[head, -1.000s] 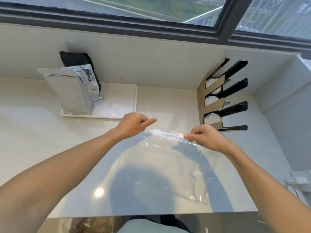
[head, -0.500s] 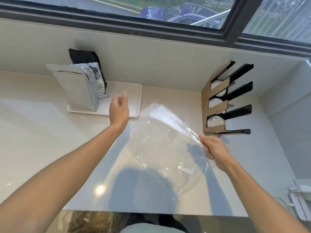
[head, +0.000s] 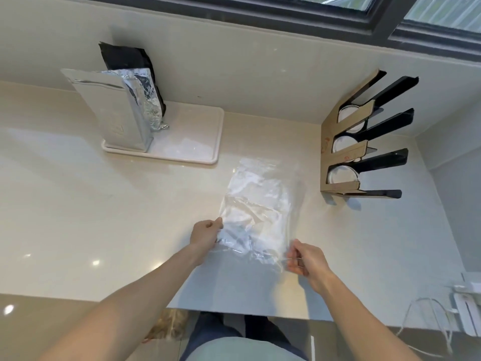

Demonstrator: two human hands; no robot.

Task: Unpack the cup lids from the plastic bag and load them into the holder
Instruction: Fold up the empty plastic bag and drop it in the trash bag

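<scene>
A clear, crinkled plastic bag (head: 260, 204) lies stretched out on the pale counter (head: 104, 217), with no lids visible inside it. My left hand (head: 204, 234) pinches the bag's near left edge. My right hand (head: 304, 260) pinches its near right corner. At the right, against the wall, stands the wooden and black lid holder (head: 361, 142). White cup lids (head: 342, 175) fill its three slots.
A white tray (head: 192, 149) at the back left carries a silver foil pouch (head: 114, 115) and a black pouch (head: 127, 57). A white cable and device (head: 463, 308) sit at the right counter edge. The window frame runs along the top.
My left hand came back from near the tray and took the bag's near edge. Both hands drew toward me, and the bag now lies flatter and folded narrower.
</scene>
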